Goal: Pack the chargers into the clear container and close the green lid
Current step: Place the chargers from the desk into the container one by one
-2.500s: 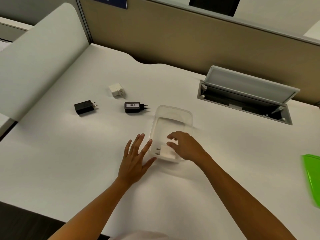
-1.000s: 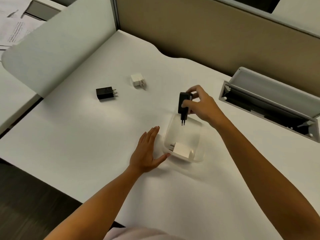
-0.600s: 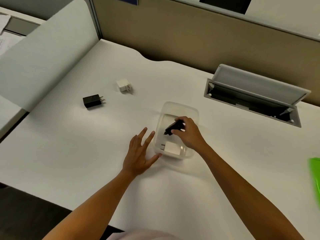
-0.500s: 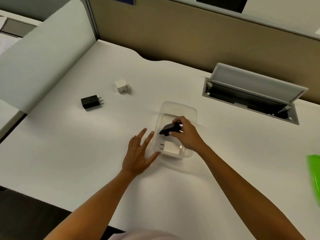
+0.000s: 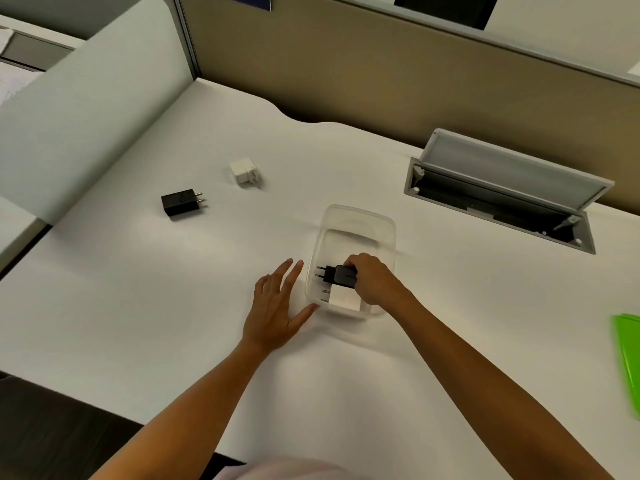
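now black charger point(image 5: 341, 276) pinched in right hand point(image 5: 375, 284) fingers point(image 5: 351, 263), inside container point(image 5: 358, 216).

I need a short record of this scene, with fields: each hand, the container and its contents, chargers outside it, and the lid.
left hand: open, flat on the desk, thumb against the clear container
right hand: inside the container, holding the black charger
clear container: open, on the white desk
inside: white charger, beside the black one
outside: black charger on desk, small white charger
green lid: off, at the desk's right edge
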Demonstrator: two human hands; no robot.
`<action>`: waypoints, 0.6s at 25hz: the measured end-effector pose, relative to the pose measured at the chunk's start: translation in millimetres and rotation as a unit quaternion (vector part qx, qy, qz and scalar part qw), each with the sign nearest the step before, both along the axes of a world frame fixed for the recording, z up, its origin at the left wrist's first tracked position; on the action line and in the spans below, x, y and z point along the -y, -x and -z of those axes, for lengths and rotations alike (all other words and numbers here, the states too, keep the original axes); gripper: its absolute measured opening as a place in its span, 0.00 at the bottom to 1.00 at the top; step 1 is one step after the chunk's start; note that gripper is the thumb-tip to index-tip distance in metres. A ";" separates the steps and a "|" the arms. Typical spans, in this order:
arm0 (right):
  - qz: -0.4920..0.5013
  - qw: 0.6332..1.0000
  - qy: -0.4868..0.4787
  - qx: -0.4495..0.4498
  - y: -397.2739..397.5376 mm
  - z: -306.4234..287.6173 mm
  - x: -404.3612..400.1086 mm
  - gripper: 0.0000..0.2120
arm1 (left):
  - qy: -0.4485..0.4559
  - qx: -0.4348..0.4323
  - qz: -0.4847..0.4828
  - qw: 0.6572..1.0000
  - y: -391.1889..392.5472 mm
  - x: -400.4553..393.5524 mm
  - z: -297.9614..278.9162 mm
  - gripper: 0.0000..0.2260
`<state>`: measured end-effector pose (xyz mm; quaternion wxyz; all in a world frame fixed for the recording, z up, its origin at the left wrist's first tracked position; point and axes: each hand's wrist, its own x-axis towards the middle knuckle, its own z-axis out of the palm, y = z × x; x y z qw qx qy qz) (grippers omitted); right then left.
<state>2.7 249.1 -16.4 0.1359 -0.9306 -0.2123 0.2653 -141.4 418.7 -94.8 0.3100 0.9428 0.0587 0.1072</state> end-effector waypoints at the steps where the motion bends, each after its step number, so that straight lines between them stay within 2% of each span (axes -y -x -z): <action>1: -0.006 1.000 0.011 -0.003 0.5 1.9 -0.9 0.20 | 0.000 0.000 0.000 1.000 -0.2 -0.4 0.7 0.37; 3: 0.012 1.000 -0.001 -0.004 1.0 4.2 -0.8 0.20 | 0.002 -0.001 0.001 1.000 0.0 -0.5 1.3 0.37; 6: 0.081 0.986 -0.137 0.056 -3.7 -0.7 6.7 0.16 | 0.002 0.016 0.012 1.000 1.7 -0.9 1.5 0.38; 10: 0.170 0.897 -0.345 0.217 -23.1 -7.8 33.6 0.09 | 0.031 0.039 0.019 0.999 5.1 -3.8 1.4 0.33; 12: 0.255 0.859 -0.370 0.245 -34.7 4.5 54.4 0.08 | 0.067 0.052 -0.007 0.996 5.9 -6.4 3.6 0.28; 13: 0.296 0.853 -0.356 0.240 -37.7 14.9 65.5 0.09 | 0.082 0.057 -0.025 0.995 4.9 -8.5 4.6 0.26; 15: 0.339 0.868 -0.298 0.207 -39.6 41.7 85.2 0.11 | 0.088 0.067 -0.065 0.992 -3.2 -19.8 4.3 0.22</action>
